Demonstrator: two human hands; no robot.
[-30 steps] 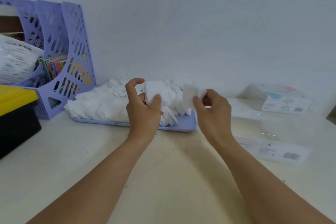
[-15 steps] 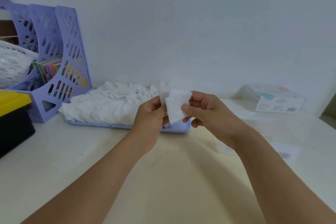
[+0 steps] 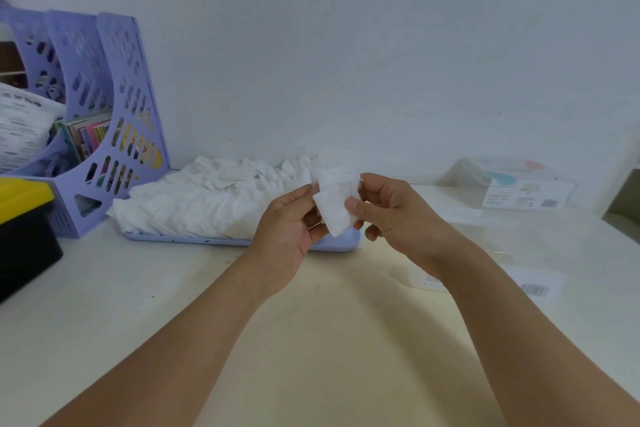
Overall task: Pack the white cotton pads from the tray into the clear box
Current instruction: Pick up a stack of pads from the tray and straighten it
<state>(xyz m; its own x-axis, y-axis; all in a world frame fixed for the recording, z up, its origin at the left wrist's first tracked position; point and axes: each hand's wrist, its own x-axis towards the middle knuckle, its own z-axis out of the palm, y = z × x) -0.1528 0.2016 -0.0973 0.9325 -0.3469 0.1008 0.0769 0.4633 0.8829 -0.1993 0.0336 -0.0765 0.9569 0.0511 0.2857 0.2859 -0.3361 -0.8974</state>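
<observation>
Both hands [image 3: 287, 229] [image 3: 391, 218] pinch cotton pads [image 3: 337, 204] above tray's [image 3: 343, 246] front edge

Purple file rack [image 3: 104, 135] stands against the wall; yellow-lidded black box [image 3: 24, 229] just left of it, perhaps touching.

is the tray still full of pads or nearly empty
Full: a heap of white cotton pads covers the lilac tray, hiding all but its front rim.
</observation>
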